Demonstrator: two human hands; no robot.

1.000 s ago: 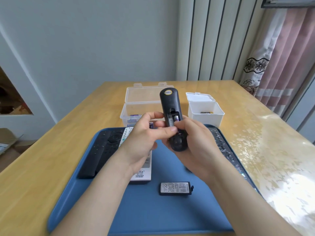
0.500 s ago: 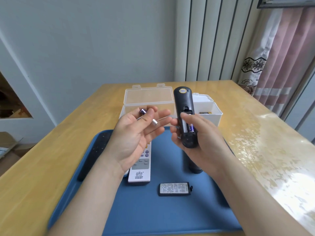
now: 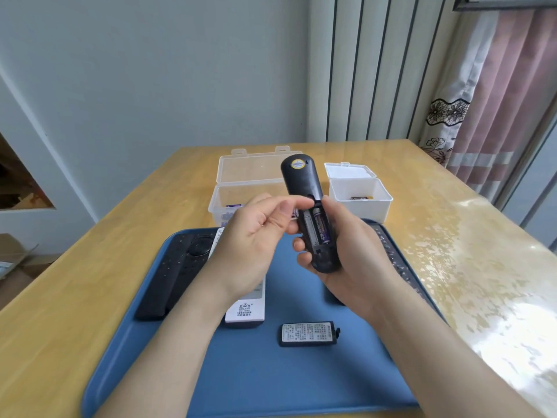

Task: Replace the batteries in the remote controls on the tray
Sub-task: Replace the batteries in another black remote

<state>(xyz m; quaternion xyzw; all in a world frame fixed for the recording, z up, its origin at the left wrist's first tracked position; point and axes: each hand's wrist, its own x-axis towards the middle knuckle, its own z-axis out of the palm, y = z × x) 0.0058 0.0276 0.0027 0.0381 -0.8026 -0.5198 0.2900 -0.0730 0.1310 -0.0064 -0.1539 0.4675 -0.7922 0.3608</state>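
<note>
right hand (image 3: 346,254) gripping black remote (image 3: 304,188), back open, one purple battery (image 3: 320,226) seated

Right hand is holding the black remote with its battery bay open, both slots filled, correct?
Not quite: the head view shows the right hand holding the black remote, bay open, with only one slot filled, by a purple battery; the other is empty.

The tray (image 3: 250,384) is plain blue on a honey-yellow wooden tabletop (image 3: 60,312). The held remote (image 3: 304,188) is black with a round yellow sticker (image 3: 297,164); its battery (image 3: 321,226) is purple. The curtain (image 3: 494,86) is dusty pink with a black floral band.
</note>
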